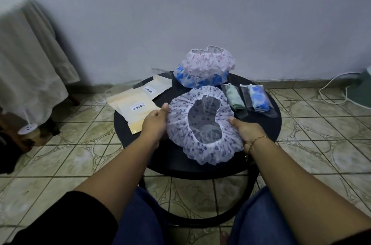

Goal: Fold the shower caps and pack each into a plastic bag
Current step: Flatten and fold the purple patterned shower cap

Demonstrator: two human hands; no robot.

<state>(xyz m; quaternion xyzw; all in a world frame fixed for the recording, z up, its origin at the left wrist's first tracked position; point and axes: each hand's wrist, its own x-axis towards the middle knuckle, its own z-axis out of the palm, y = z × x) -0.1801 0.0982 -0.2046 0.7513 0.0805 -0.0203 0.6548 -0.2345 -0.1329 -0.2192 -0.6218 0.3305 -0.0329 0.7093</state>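
Seated at a round black tabletop [267, 134], we hold a white shower cap [204, 126] with a dark blue print, its elastic opening facing up. Our left hand [155, 124] grips its left edge, thumb laid over the ruffled rim, while our right hand [246, 130] clamps the right edge, fingers tucked under the material. The cap hangs just above the near half of the tabletop, stretched between both hands.

Behind it, at the far edge, two more unfolded caps sit stacked: a pink-print cap [208, 62] on top of a cap with large blue shapes [197, 80]. To the right lie two finished packs side by side, a green folded cap in a clear bag [233, 97] and a blue folded cap in a clear bag [258, 99]. On the left, yellowish packets with barcode labels [130, 108] overhang the tabletop's rim. A thin bracelet [259, 138] circles our right wrist. Patterned tiles [321, 144] cover the floor.
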